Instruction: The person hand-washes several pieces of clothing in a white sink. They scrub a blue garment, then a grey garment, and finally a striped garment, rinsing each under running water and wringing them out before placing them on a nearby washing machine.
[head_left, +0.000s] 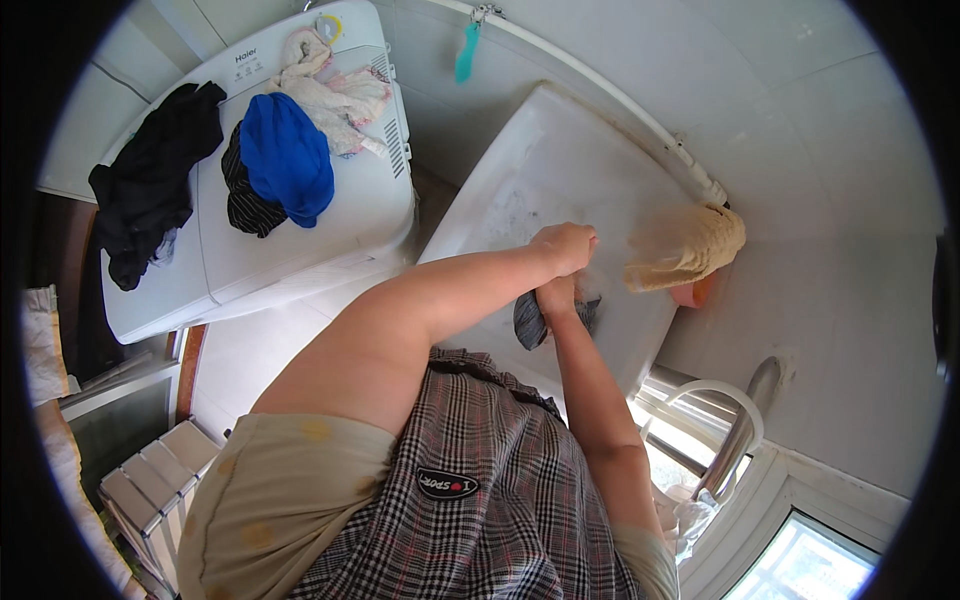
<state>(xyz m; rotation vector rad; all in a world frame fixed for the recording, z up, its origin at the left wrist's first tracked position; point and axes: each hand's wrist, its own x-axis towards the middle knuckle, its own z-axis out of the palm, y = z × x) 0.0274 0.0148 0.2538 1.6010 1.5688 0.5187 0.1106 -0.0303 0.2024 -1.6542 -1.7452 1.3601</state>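
My left hand (568, 247) is closed in a fist above the white sink basin (480, 210). Just below it and touching it, my right hand (556, 295) grips a dark grey striped cloth (530, 324). Part of the cloth hangs out on both sides of the right wrist. Between the two fists the cloth is bunched up and mostly hidden by my fingers. Dark specks mark the basin's inner surface beyond my left hand.
A white Haier washing machine (360, 247) at left bears a black garment (161, 172), a blue cloth (287, 161), a black striped cloth (247, 199) and a pale towel (330, 94). A tan towel (694, 244) hangs at the basin's right corner. A white pipe (600, 71) follows the wall.
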